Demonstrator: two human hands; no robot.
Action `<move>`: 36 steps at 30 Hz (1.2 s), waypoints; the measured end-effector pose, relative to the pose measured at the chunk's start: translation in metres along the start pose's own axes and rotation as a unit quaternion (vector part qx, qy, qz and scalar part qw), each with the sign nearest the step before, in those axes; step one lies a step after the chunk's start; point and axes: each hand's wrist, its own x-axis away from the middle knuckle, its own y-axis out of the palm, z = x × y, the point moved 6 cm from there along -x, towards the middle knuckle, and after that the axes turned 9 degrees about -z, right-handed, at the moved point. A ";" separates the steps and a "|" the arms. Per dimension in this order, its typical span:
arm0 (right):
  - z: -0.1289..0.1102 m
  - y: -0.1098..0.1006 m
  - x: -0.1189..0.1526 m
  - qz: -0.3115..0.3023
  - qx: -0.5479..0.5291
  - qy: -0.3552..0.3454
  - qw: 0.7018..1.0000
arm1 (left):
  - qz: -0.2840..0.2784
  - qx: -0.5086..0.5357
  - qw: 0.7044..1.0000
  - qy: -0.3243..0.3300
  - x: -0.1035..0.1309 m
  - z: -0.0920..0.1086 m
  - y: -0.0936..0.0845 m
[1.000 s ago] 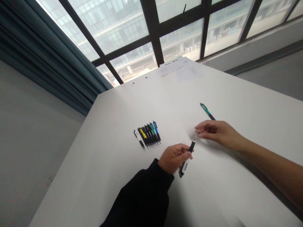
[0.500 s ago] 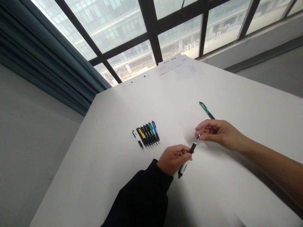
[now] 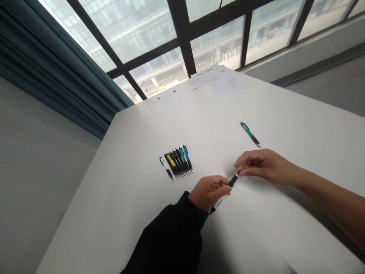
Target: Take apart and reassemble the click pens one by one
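Observation:
My left hand (image 3: 211, 191), in a black sleeve, pinches a black-and-white ballpoint pen (image 3: 234, 179) round its dark grip. The white barrel slants down below the fingers to a black clip end. Thumb and fingers of my right hand (image 3: 261, 165) close on the pen's front tip, which they hide. Just beyond the right hand, a green ballpoint pen (image 3: 250, 134) lies alone on the table. Left of my hands lies a row of several pens, among them a white pen (image 3: 166, 167), a yellow pen (image 3: 172, 163) and a blue pen (image 3: 187, 158).
The white table (image 3: 137, 144) reaches to the window (image 3: 159, 72). Printed papers (image 3: 219, 80) lie at its far edge, with two small white pieces (image 3: 176, 91) to their left. A dark blue curtain (image 3: 62, 68) hangs at the left.
The pen has tilted flatter, and its tip is now hidden in my right fingers. My right hand has dropped slightly, showing the whole green pen. The left hand has hardly moved.

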 end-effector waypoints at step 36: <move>-0.008 0.005 0.001 -0.032 0.227 -0.046 0.972 | -0.032 -0.034 0.999 -0.010 -0.001 -0.009 0.002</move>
